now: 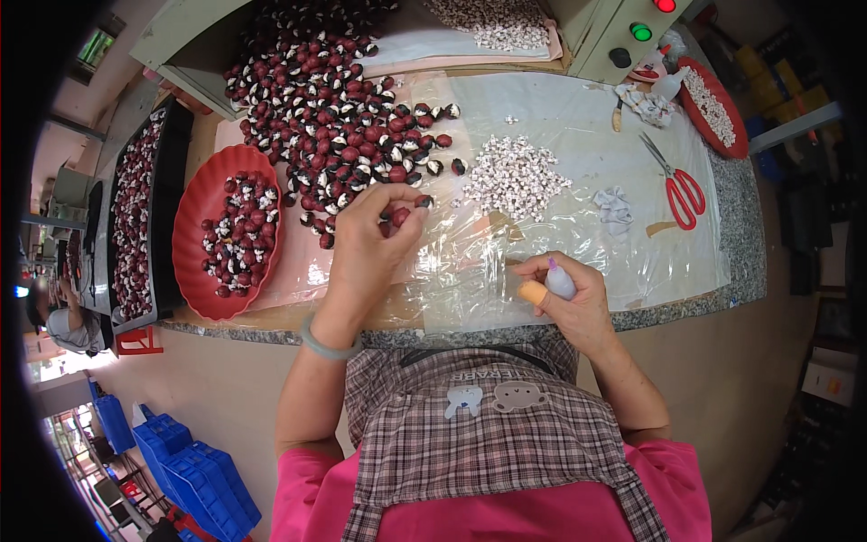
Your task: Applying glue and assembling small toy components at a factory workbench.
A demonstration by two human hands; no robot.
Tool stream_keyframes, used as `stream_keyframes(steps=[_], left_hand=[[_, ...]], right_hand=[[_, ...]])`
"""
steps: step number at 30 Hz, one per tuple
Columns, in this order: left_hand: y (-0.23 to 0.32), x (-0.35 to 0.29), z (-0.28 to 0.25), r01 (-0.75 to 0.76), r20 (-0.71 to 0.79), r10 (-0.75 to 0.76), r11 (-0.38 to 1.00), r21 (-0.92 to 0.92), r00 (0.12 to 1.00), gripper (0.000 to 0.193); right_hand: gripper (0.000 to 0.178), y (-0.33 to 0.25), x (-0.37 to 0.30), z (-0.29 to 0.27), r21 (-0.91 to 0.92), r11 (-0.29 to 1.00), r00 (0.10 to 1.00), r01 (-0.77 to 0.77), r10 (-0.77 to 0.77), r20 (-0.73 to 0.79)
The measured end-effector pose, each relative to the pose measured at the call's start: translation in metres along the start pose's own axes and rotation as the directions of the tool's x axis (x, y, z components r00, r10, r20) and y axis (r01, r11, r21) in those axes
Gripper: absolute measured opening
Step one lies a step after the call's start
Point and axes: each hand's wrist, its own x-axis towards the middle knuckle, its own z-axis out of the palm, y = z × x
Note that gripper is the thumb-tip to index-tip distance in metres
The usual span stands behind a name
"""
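Observation:
My left hand (375, 235), with a pale bangle (330, 341) at the wrist, is closed on small round red-and-black pieces; one shows at the fingertips and another under the fingers. It hovers by the near edge of a big heap of red, black and white round pieces (348, 135). My right hand (582, 312) is wrapped round a small squeeze bottle (560, 282) with a purple tip. An orange cover sits on its thumb. A thin dark tip shows by its forefinger, too small to name. Beyond that hand lies a pile of small white speckled pieces (517, 176).
A red scalloped tray (183, 226) of mixed pieces stands left, beside a black crate (163, 217). Red-handled scissors (682, 194), a crumpled white cloth (614, 210) and a red dish (736, 140) lie right. A metal housing (614, 45) rises behind. Plastic sheeting (632, 271) covers the table.

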Motion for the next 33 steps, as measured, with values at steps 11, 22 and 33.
stream_keyframes(steps=[11, 22, 33], left_hand=[[0.014, -0.044, 0.020, 0.597, 0.558, -0.215, 0.223, -0.771, 0.801, 0.019], [0.026, -0.052, 0.033, 0.610, 0.548, -0.297, 0.184, -0.771, 0.782, 0.027], [0.026, -0.052, 0.026, 0.583, 0.505, -0.303, 0.287, -0.760, 0.808, 0.021]], right_hand=[[0.037, -0.023, 0.026, 0.025, -0.219, 0.831, 0.859, 0.512, -0.498, 0.119], [0.030, 0.008, 0.025, 0.034, -0.354, 0.764, 0.812, 0.540, -0.583, -0.019], [0.045, 0.000, 0.015, 0.012, 0.171, 0.981, 0.982, 0.094, -0.119, 0.146]])
